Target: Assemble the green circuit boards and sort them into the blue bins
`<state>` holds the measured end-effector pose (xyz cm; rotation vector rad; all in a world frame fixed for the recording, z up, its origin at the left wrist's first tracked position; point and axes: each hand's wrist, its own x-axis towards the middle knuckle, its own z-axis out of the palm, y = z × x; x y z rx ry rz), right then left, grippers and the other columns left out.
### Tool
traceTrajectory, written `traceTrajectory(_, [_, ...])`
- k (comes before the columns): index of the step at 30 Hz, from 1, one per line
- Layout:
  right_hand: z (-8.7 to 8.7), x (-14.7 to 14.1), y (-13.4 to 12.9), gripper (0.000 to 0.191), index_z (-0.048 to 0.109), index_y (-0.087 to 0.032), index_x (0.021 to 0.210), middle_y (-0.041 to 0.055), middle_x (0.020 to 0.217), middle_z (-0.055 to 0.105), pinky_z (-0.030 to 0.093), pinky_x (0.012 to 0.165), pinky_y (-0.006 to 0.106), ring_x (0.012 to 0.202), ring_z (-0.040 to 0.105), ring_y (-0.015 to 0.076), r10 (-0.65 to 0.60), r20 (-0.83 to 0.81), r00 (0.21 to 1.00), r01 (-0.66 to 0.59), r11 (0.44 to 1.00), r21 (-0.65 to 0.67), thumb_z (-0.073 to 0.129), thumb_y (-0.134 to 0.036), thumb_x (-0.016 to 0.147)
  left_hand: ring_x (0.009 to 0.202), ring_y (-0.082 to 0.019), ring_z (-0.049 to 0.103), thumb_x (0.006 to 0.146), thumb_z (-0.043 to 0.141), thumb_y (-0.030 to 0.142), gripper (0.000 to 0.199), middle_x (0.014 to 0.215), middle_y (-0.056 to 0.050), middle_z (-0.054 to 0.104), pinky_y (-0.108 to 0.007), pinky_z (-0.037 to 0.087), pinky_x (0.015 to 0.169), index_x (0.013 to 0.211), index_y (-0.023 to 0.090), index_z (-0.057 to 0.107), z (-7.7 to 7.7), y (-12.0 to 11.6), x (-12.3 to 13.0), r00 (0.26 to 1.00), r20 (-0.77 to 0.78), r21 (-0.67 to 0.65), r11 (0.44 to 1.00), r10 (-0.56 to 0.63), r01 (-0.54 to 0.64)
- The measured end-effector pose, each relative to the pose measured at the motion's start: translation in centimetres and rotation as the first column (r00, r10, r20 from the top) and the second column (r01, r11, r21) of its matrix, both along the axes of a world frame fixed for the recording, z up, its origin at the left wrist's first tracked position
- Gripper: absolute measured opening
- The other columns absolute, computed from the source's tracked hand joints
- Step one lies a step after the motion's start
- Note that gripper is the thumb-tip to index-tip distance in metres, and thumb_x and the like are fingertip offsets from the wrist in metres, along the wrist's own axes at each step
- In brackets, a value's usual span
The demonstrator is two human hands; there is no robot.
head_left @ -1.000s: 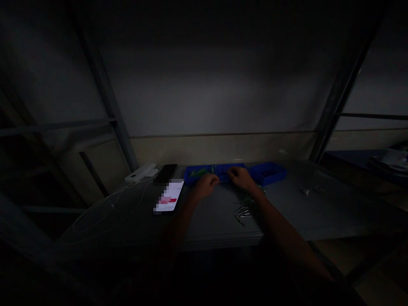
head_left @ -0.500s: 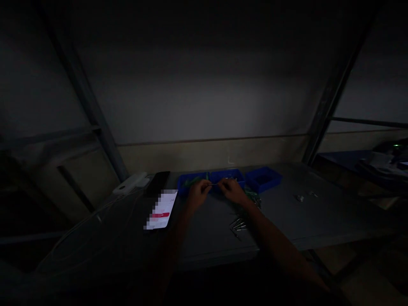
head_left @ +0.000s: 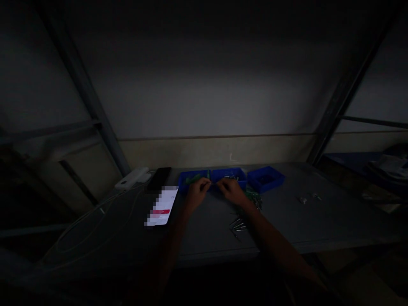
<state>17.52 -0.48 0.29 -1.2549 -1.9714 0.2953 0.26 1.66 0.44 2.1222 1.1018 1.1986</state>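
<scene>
My left hand and my right hand face each other just in front of the blue bins, fingers pinched. Between their fingertips runs a thin metal piece, held at both ends; its details are too dark to make out. The left blue bin holds green items. Small metal parts lie in the middle blue bin. Under and beside my right forearm are green and metal pieces, with several slim metal pieces nearer the front edge.
A third blue bin stands to the right. A lit phone, a dark flat object and a white device with cables lie left. Small items rest on the grey table at right.
The view has shifted slightly. Both hands stay pinched on the thin piece, and the gap between them looks about the same.
</scene>
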Motion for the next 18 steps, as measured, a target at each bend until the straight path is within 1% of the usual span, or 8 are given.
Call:
traceTrajectory(2, [0.06,-0.09,-0.07,0.027,0.060,-0.016,0.077,0.0016,0.066,0.061,0.034,0.058,0.022,0.058,0.052,0.0116,-0.001,0.002,1.000,0.001,1.000,-0.003,0.041,-0.031,0.088,0.070,-0.013,0.059,0.082,0.046,0.026,0.016,0.072,-0.001,0.062,-0.025,0.045,0.067,0.081,0.017,0.058,0.09,-0.03,0.03,0.999,-0.023,-0.005,1.000,0.026,-0.026])
traceTrajectory(5, [0.17,-0.10,-0.19,0.022,0.061,-0.017,0.087,0.0020,0.072,0.063,0.036,0.061,0.022,0.061,0.053,0.0117,-0.013,-0.002,1.000,0.013,1.000,0.015,0.044,-0.032,0.087,0.067,-0.013,0.058,0.082,0.043,0.025,0.018,0.068,0.000,0.060,-0.025,0.043,0.066,0.077,0.017,0.058,0.38,-0.33,0.23,0.997,-0.049,-0.008,0.998,0.068,-0.068])
traceTrajectory(7, [0.21,0.00,-0.22,0.021,0.061,-0.018,0.087,0.0024,0.073,0.063,0.036,0.061,0.022,0.062,0.053,0.0118,-0.020,0.002,1.000,0.020,1.000,0.024,0.044,-0.030,0.086,0.064,-0.013,0.057,0.083,0.042,0.027,0.020,0.065,0.000,0.059,-0.024,0.042,0.063,0.072,0.017,0.057,0.53,-0.55,0.42,0.995,-0.062,-0.010,0.997,0.082,-0.083])
traceTrajectory(9, [0.23,0.14,-0.21,0.022,0.061,-0.017,0.082,0.0023,0.070,0.062,0.035,0.059,0.022,0.060,0.052,0.0119,-0.031,0.007,0.999,0.031,0.999,0.027,0.044,-0.031,0.086,0.062,-0.013,0.056,0.083,0.042,0.028,0.023,0.063,0.000,0.059,-0.024,0.042,0.062,0.069,0.017,0.056,0.53,-0.67,0.59,0.995,-0.054,-0.009,0.996,0.086,-0.087])
traceTrajectory(10, [0.23,0.22,-0.20,0.023,0.061,-0.017,0.080,0.0020,0.067,0.061,0.034,0.057,0.022,0.058,0.051,0.0118,-0.042,0.006,0.999,0.042,0.999,0.030,0.043,-0.031,0.086,0.063,-0.013,0.056,0.083,0.042,0.029,0.023,0.064,0.000,0.059,-0.024,0.042,0.062,0.070,0.017,0.056,0.48,-0.68,0.65,0.996,-0.039,-0.008,0.997,0.083,-0.083])
traceTrajectory(14, [0.26,0.40,-0.19,0.029,0.060,-0.016,0.073,0.0005,0.060,0.058,0.031,0.054,0.022,0.052,0.047,0.0107,-0.067,-0.030,0.997,0.068,0.997,0.048,0.041,-0.033,0.087,0.067,-0.013,0.060,0.080,0.049,0.031,0.016,0.070,0.000,0.063,-0.024,0.044,0.063,0.084,0.018,0.058,0.04,-0.45,0.67,0.998,0.047,0.006,0.999,0.039,-0.039])
traceTrajectory(16, [0.27,0.39,-0.20,0.030,0.059,-0.015,0.073,0.0002,0.060,0.057,0.031,0.053,0.022,0.052,0.046,0.0104,-0.046,-0.046,0.998,0.049,0.997,0.053,0.040,-0.033,0.087,0.066,-0.013,0.060,0.081,0.049,0.031,0.016,0.070,0.000,0.062,-0.024,0.044,0.062,0.084,0.018,0.057,-0.18,-0.27,0.57,0.998,0.059,0.017,1.000,0.022,-0.023])
traceTrajectory(18, [0.29,0.33,-0.22,0.028,0.060,-0.015,0.077,-0.0003,0.060,0.057,0.031,0.053,0.022,0.053,0.047,0.0104,-0.032,-0.056,0.998,0.035,0.998,0.058,0.042,-0.034,0.086,0.064,-0.013,0.059,0.081,0.048,0.032,0.017,0.068,0.000,0.061,-0.023,0.044,0.061,0.081,0.018,0.057,-0.29,-0.13,0.46,0.998,0.049,0.039,0.999,0.025,-0.027])
